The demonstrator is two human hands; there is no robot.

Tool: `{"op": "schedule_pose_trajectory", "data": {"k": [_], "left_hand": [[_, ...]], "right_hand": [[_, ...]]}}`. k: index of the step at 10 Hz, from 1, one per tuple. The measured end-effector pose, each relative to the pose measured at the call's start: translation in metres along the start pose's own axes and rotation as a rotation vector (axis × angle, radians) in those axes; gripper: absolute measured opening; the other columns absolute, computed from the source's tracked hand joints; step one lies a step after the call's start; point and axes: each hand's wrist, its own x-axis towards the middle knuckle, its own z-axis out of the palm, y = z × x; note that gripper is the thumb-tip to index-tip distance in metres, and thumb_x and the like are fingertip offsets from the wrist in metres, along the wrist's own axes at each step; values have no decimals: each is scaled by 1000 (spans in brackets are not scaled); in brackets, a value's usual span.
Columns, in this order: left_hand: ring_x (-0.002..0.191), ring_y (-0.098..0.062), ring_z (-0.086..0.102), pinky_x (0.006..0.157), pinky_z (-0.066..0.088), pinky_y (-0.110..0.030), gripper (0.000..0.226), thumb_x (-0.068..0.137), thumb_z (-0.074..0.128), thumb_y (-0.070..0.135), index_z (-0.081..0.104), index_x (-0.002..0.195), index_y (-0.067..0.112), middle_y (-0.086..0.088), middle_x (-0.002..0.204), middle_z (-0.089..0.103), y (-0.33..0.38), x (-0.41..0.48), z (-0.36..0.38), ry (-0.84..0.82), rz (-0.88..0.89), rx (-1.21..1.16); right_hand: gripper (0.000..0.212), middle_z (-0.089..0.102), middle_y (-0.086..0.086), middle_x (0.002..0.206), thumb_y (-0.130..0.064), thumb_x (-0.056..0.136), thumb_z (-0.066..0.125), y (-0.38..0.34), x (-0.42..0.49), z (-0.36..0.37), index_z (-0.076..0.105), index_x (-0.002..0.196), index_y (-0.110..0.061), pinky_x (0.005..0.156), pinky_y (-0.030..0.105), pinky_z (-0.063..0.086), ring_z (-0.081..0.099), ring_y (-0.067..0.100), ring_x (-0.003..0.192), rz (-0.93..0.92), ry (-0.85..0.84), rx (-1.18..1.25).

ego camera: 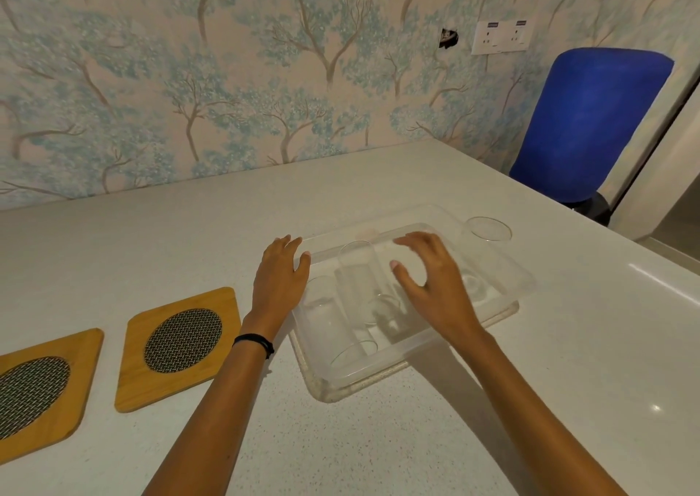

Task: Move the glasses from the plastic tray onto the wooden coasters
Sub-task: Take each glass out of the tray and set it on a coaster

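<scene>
Hovering over the clear rectangular plastic tray (507,264), both hands are empty in the single head view. Inside it lie clear drinking glasses (358,268), tipped on their sides and packed close, with another upright at the tray's 1 o'clock corner. Two square wooden coasters with woven round centres (178,348) sit bare at 9 o'clock on the white speckled tabletop (378,438).

Transparent glass on transparent plastic makes edges hard to judge; I think a mistimed grab could knock one glass against its neighbour or roll it.

The left hand (278,287) rests at the tray's 9 o'clock rim, fingers (282,247) loosely extended. The right hand (435,283) hangs above the glasses, fingers (416,240) spread wide, gripping nothing.
</scene>
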Motion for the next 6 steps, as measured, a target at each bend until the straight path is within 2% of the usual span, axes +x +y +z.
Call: {"op": "schedule_pose_trajectory", "data": {"k": [2, 3, 4, 6], "left_hand": [[143, -23, 18, 116, 17, -41, 45, 97, 38, 30, 37, 138, 14, -8, 152, 30, -1, 0, 0, 4, 6, -12], [143, -22, 18, 116, 17, -41, 45, 97, 38, 31, 37, 138, 15, -7, 152, 30, -1, 1, 1, 3, 2, -13], [143, -22, 17, 116, 16, -41, 44, 97, 38, 31, 37, 138, 15, -7, 152, 30, -2, 1, 1, 3, 0, -12], [143, -23, 17, 116, 16, -41, 45, 97, 37, 31, 37, 139, 16, -7, 153, 28, -2, 1, 1, -6, -2, -10]], "right_hand": [[66, 47, 8, 132, -53, 83, 54, -4, -6, 24, 33, 137, -23, 92, 39, 49, 52, 23, 114, 229, -239, -70], [75, 47, 12, 132, -58, 81, 53, -3, -8, 29, 28, 140, -20, 91, 37, 44, 52, 26, 115, 277, -321, -129], [80, 49, 14, 130, -61, 80, 51, -3, -7, 32, 24, 141, -19, 89, 37, 41, 51, 28, 116, 339, -399, -163], [73, 54, 15, 122, -53, 84, 48, 1, -5, 32, 21, 141, -15, 77, 33, 38, 54, 29, 106, 382, -385, -237]]}}
